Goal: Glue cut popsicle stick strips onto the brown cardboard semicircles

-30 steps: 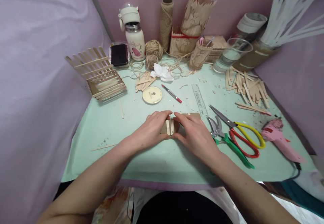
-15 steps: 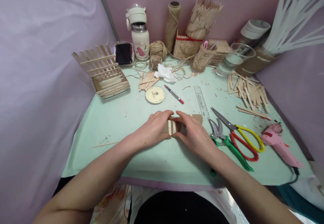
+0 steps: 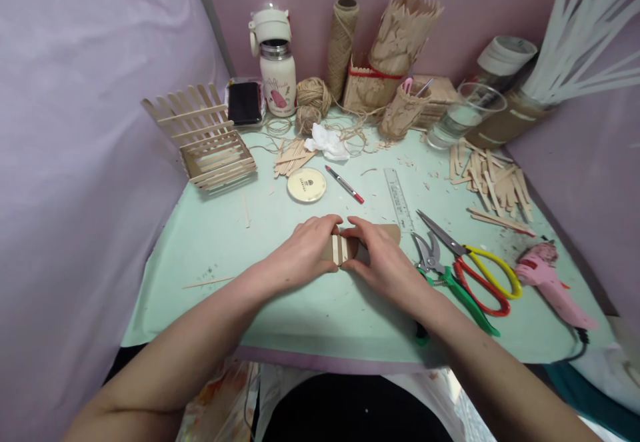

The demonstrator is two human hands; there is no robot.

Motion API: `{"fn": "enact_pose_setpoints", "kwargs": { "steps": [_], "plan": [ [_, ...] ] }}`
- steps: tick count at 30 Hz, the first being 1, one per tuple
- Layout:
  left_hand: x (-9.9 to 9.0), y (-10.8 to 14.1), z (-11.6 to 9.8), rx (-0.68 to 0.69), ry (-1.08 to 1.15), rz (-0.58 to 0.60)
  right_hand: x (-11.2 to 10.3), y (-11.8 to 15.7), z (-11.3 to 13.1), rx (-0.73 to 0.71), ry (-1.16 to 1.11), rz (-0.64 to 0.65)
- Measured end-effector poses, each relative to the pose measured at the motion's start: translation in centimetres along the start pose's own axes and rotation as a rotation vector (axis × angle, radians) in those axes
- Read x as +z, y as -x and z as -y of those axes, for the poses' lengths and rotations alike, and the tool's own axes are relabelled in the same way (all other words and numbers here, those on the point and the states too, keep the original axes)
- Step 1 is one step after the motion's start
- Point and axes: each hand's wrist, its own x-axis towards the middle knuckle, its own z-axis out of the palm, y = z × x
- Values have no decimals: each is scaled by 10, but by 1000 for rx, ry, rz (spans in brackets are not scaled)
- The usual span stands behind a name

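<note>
Near the middle of the green table, a small brown cardboard piece [image 3: 340,251] with pale wooden strips across it lies between my hands. My left hand [image 3: 305,249] grips its left side, thumb at the lower edge and fingers at the upper edge. On the right side, my right hand [image 3: 375,252] pinches the same piece in a like way. A brown rounded cardboard part [image 3: 391,232] shows beyond my right fingers; whether it joins the held piece is hidden. A clear ruler [image 3: 399,199] lies just behind it.
Pruning shears [image 3: 457,295], scissors [image 3: 480,275] and a pink glue gun [image 3: 555,285] lie right. Behind are a round lid [image 3: 307,185], a pen [image 3: 345,185], wooden sticks [image 3: 493,182], twine [image 3: 313,99], a bottle [image 3: 278,79] and a glass [image 3: 463,119]. A stick basket [image 3: 217,162] stands left.
</note>
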Motion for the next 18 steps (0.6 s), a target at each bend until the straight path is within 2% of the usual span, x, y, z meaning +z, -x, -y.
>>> {"fn": "enact_pose_setpoints", "kwargs": {
  "steps": [4,12,18],
  "plan": [
    [-4,1,-4,34,-26,5,2,1,-3,-2,4,-6],
    [-10,1,-8,229,-133,114,3,-1,-5,-8,-2,-29],
    [-1,4,-2,87,-7,91,-2,1,-4,-19,-22,-11]
  ]
}}
